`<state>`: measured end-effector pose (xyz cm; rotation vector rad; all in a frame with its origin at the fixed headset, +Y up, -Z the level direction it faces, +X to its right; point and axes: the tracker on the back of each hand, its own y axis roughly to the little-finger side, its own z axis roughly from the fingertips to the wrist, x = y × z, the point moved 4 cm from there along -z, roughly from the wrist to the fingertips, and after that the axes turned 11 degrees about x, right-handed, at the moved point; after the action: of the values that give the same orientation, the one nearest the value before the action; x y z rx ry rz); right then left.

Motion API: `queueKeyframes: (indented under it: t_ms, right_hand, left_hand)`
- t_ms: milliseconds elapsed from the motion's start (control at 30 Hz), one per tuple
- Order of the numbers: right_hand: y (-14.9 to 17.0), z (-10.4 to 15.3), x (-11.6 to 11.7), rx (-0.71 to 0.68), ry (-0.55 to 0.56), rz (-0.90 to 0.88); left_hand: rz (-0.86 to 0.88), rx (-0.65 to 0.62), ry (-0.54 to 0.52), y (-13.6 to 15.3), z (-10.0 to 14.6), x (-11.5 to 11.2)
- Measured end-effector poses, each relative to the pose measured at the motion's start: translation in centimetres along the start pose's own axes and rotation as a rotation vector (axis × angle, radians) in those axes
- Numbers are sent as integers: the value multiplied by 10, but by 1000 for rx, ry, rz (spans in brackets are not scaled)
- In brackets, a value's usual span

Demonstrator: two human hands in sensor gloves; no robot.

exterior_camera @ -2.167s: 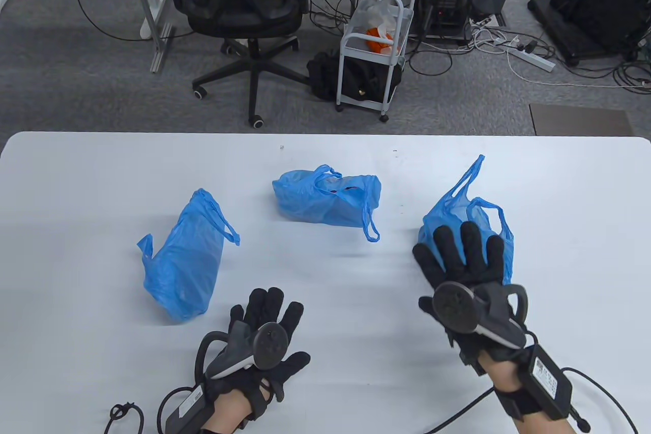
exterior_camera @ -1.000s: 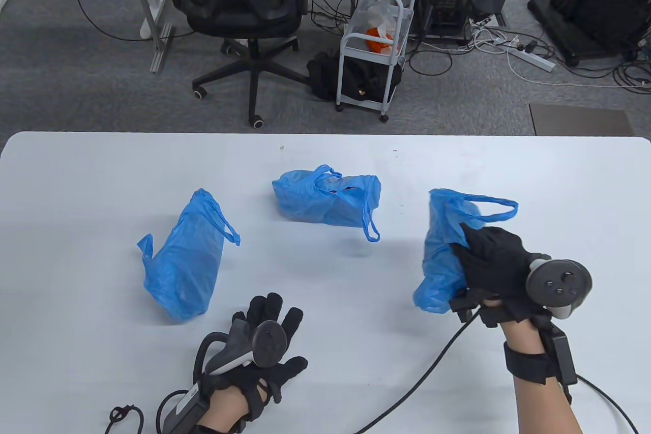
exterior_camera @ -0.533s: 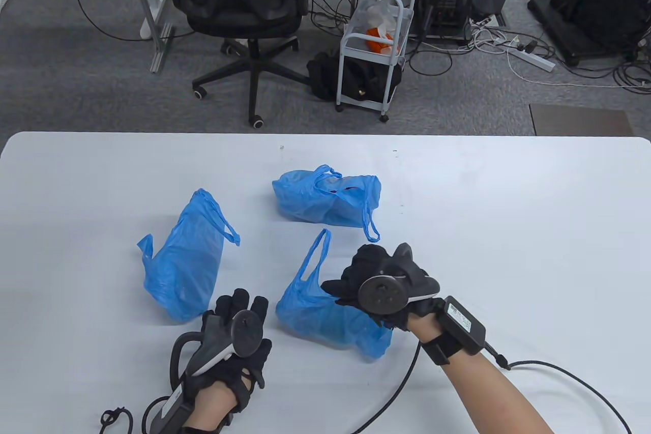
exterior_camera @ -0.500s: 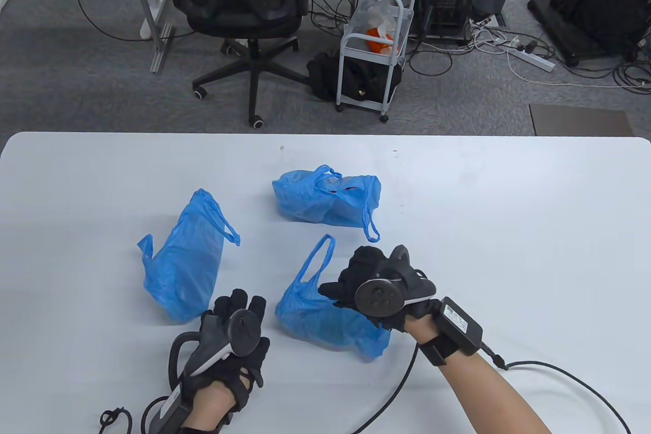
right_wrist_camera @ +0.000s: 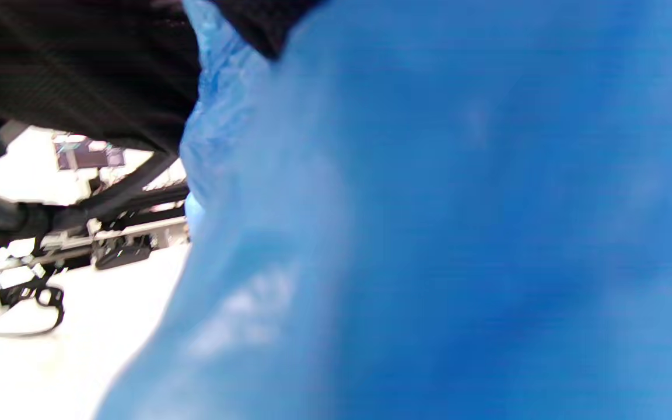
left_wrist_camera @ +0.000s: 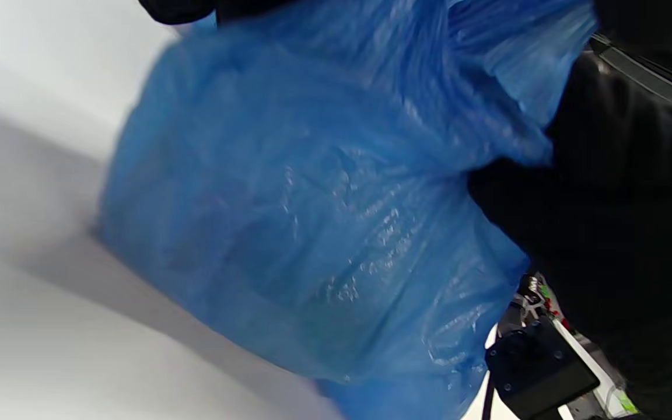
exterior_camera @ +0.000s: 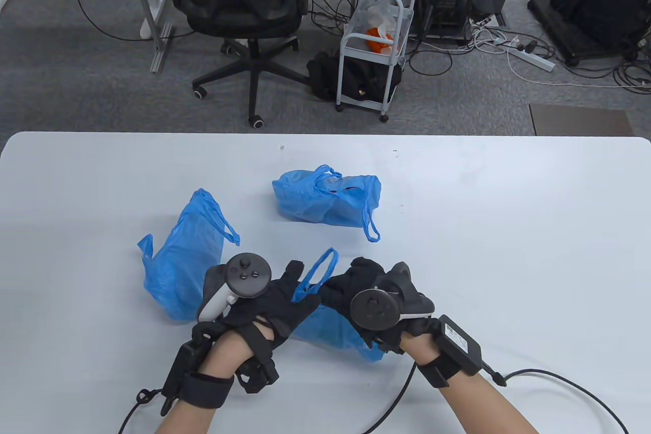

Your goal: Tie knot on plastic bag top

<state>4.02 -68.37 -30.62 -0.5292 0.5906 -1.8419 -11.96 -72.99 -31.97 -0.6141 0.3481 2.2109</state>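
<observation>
Left hand [exterior_camera: 274, 304] lies over the near bag [exterior_camera: 333, 332] from the L side, palm down, fingers [exterior_camera: 295, 271] reaching to the free handle loop [exterior_camera: 318, 273]; whether it truly grips plastic — can't tell, wrist view too close and blurred. Right hand [exterior_camera: 356, 286] bunches the bag's upper part on the R side, holding plastic; which handle, hidden under glove. Bag sits on the surface [exterior_camera: 508, 230] near the front edge, between both hands.

Step, by my read: set-up for the knot, both hands gathering the top; no knot yet visible. Next move prob. needs each hand to take one handle apart from the other, then cross and pull thru. Thin film, likely slips in gloves.

Around, L to R: long bag [exterior_camera: 183, 256] lying just beside L hand's tracker [exterior_camera: 246, 276], close enough to get snagged. Far bag [exterior_camera: 328, 197] behind, handles loose, apart from the work. Right-wrist cable [exterior_camera: 559, 378] trails on the surface, R side — clear of the bag for now.
</observation>
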Motion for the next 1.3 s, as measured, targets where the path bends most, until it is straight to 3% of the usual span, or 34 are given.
queueKeyframes:
  t_ms: [67,167,300,400,567,700,833,967,1067,1300]
  right_hand:
    - [5,3,3,28,23,-75]
    - [16,10,6,86,7,-138]
    - [32,16,-24,102,60,-337]
    - [44,29,-42,111,101,-525]
    - [95,66,-59,190,367,-796]
    - [121,71,-40,325,260,-821]
    - [107,57,-10,389,14,-709]
    - [75,40,3,478,-25,-524]
    - [71,37,6,485,28,-448]
    - [76,52,-14,335,286,-795]
  left_hand:
    - [-26,-1,-20,-1,-9,-9]
    - [-19,42,-171,5,-12,-9]
    - [7,-48,-287,9,-3,3]
    - [76,-102,-320,11,1,11]
    - [180,-147,-314,17,-1,13]
    - [174,-166,-310,15,-1,11]
    - [158,-201,-316,8,2,8]
    - [123,-245,-318,-4,4,2]
    - [114,-262,-319,-7,7,-1]
    - [181,-316,-326,-11,14,4]
